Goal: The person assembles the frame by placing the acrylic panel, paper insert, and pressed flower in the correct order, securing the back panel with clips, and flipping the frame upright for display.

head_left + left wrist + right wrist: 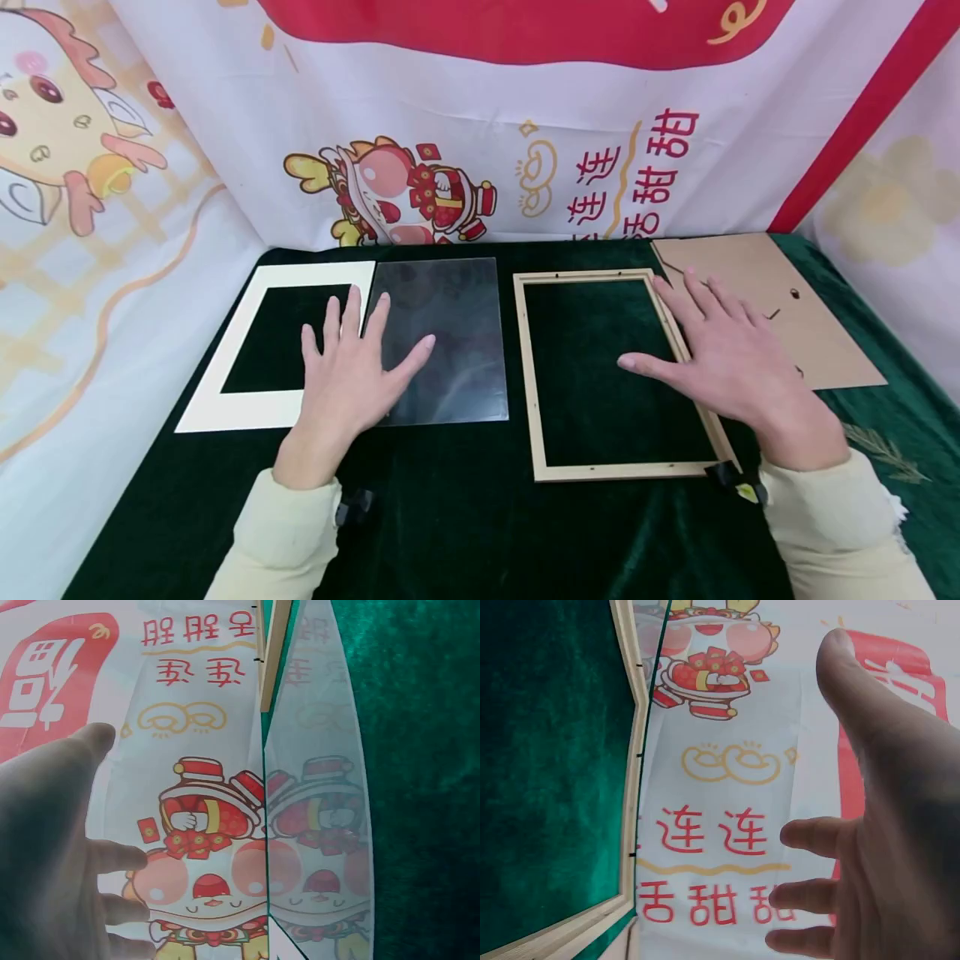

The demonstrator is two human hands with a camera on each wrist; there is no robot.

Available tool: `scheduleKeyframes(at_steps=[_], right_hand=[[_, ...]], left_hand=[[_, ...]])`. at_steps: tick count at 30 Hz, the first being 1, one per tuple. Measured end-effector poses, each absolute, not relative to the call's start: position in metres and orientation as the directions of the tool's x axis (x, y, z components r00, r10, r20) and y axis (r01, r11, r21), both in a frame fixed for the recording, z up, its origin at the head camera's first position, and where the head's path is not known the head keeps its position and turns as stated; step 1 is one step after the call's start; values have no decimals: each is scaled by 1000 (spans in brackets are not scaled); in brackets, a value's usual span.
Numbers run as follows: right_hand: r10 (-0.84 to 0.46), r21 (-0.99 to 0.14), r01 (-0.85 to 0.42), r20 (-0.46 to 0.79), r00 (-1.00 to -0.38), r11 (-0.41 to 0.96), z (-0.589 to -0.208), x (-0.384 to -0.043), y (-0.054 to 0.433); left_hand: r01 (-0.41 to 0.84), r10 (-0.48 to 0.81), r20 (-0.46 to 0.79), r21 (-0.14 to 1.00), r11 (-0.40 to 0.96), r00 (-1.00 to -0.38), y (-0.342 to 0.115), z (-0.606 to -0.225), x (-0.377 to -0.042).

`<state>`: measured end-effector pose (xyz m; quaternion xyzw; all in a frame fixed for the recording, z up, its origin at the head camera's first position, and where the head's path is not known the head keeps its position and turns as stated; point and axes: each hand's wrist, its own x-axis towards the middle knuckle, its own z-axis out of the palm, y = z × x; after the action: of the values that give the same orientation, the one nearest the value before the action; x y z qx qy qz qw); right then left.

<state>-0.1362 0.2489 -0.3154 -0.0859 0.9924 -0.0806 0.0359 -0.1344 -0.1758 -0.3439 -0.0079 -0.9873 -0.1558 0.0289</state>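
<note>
My left hand (351, 375), fingers spread, hovers over the seam between a white mat board (202, 412) with a rectangular window and a clear sheet (457, 350). Nothing is in its grasp. The sheet mirrors the printed backdrop in the left wrist view. My right hand (723, 354) is likewise spread and holds nothing, overlapping the right side of a light wooden frame (531, 383) and the near part of a brown backing board (817, 321). In the right wrist view its thumb and fingers stretch out straight, away from the wooden frame (630, 787).
Dark green velvet cloth (450, 517) covers the table. A printed white fabric backdrop (450, 100) rises behind it, with side drapes. A small feathery sprig pattern (888, 454) shows at the right. Small dark fittings (795, 293) sit on the backing board.
</note>
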Motion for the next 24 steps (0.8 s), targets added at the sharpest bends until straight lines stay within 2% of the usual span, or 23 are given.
scheduleKeyframes(at_steps=[7, 12, 19, 24], right_hand=[[-155, -335, -142, -12, -988, 932, -330, -145, 266], [-126, -467, -100, -25, -992, 879, -345, -149, 280], [-143, -471, -58, -146, -979, 880, -359, -152, 295], [-150, -486, -63, -143, -978, 872, -366, -153, 301]], left_hand=[[27, 8, 51, 379, 925, -999, -171, -347, -136], [116, 86, 85, 479, 870, -993, -153, -351, -134], [156, 185, 21, 635, 757, -983, -108, -359, -127], [144, 199, 24, 771, 620, -980, -80, -372, -129]])
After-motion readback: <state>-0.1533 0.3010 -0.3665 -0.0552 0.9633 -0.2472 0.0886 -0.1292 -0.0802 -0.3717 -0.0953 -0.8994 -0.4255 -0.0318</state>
